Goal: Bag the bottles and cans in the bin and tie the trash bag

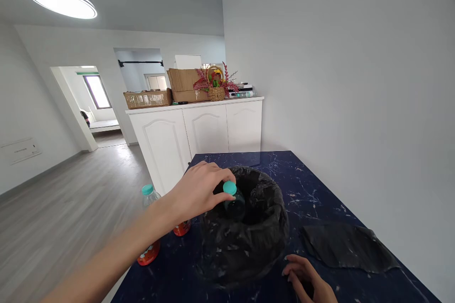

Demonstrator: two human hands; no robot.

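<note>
My left hand (pixel 199 191) reaches over the rim of a bin lined with a black bag (pixel 249 227) and grips a clear bottle with a teal cap (pixel 232 196), holding it upright inside the bag's mouth. My right hand (pixel 307 279) rests on the dark blue marble table (pixel 305 184) at the bag's near right side, fingers curled against the plastic. A bottle with a teal cap and red liquid (pixel 149 227) stands at the table's left edge. A second red-bottomed bottle (pixel 182 228) is half hidden under my left wrist.
A flat folded black bag (pixel 350 246) lies on the table to the right. A white wall runs close along the right side. Beyond the table stands a white cabinet (pixel 199 132) with cardboard boxes and a flower basket (pixel 216 84). Grey wood floor opens to the left.
</note>
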